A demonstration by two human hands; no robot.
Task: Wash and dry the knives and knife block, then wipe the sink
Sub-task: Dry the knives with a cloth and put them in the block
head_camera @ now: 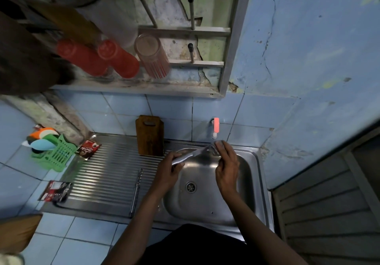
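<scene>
Over the steel sink [248, 184] my left hand [167, 172] grips the metal handle of a knife [191, 155], whose blade points up and right toward the tap [216, 127]. My right hand [227, 166] pinches a grey scrubbing pad [217, 145] round the blade's far end, just below the tap. The wooden knife block [150, 136] stands upright at the back of the drainboard, left of the basin. A second knife [136, 190] lies flat on the ribbed drainboard [102, 174].
A green basket [54, 154] with sponges sits at the left, with sachets [88, 149] and a dark packet [56, 191] beside the drainboard. Red cups [115, 59] and a glass hang on the rack overhead. A grey cabinet [329, 203] stands at the right.
</scene>
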